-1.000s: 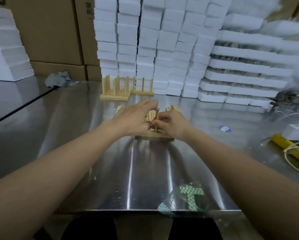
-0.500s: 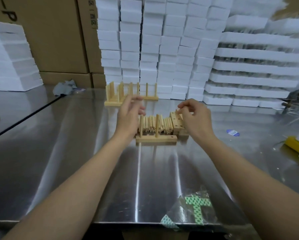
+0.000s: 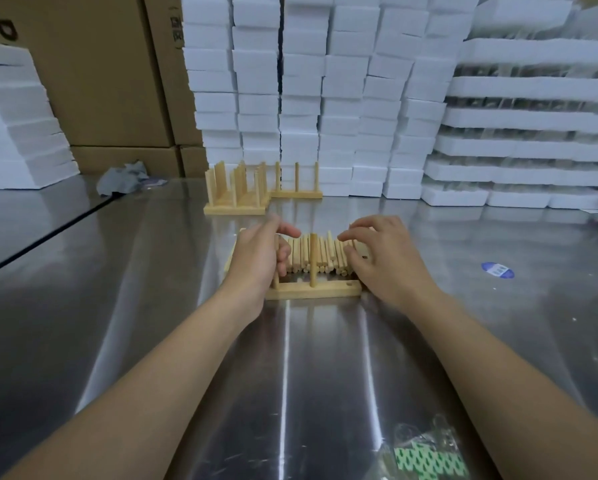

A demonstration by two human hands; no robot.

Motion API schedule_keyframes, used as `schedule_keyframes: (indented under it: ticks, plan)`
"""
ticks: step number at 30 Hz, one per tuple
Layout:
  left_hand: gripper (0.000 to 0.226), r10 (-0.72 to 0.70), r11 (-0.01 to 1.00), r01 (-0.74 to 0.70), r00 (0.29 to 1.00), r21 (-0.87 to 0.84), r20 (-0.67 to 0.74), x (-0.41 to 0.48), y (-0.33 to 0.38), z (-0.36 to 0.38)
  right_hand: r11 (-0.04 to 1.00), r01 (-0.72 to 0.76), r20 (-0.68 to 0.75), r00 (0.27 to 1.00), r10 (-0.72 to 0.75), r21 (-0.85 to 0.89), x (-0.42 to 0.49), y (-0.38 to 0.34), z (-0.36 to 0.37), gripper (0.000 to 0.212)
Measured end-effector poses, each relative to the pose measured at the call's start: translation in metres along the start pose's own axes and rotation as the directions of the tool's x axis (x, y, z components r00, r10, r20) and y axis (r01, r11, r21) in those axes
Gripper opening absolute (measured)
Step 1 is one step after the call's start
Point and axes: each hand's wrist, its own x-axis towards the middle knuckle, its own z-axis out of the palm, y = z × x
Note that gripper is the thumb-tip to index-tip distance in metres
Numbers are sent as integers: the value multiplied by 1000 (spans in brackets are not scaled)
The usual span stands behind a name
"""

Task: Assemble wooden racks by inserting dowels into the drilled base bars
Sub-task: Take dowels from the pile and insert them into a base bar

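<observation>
The base bar lies on the bench, its right hole empty; the left hand curls its grip round the left dowel; the right hand reaches the loose dowels, grip indistinct; next, probably lift one and seat it.

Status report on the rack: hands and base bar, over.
Left hand grips the left dowel in the base bar. Right hand over the loose dowels, grip unclear. Middle dowel upright, right hole empty. Nothing in the way.
</observation>
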Motion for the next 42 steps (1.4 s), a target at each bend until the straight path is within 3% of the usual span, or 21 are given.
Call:
schedule_keyframes:
  ticks: [9,20,22,23,26,28,33,42]
  plan:
    - [36,30,999,-35,990,-29,-135,5,3,-11,983,93,152,986,-69,-156,6,5,16,46]
    - [33,33,999,-37,990,-23,-134,6,0,-10,987,122,49,992,-117,-104,4,-6,9,20]
    - [32,48,998,-53,990,-28,-130,6,1,-11,997,72,-100,993,-69,27,3,-14,1,17]
    - [31,66,997,-70,990,-25,-127,6,1,-11,985,16,-176,984,15,173,3,-18,-4,14]
    - [28,126,992,-125,987,11,-104,5,4,-14,760,-98,-198,937,288,643,3,-32,-17,9]
    - [25,141,990,-141,987,7,-75,4,8,-16,639,-107,-142,934,326,762,1,-38,-22,8]
    - [27,179,984,-179,984,-6,11,1,17,-18,585,-94,-97,953,287,806,-6,-46,-25,9]
    - [18,234,972,-234,972,-29,-15,-5,20,-22,594,-91,-62,971,232,799,-9,-54,-27,14]
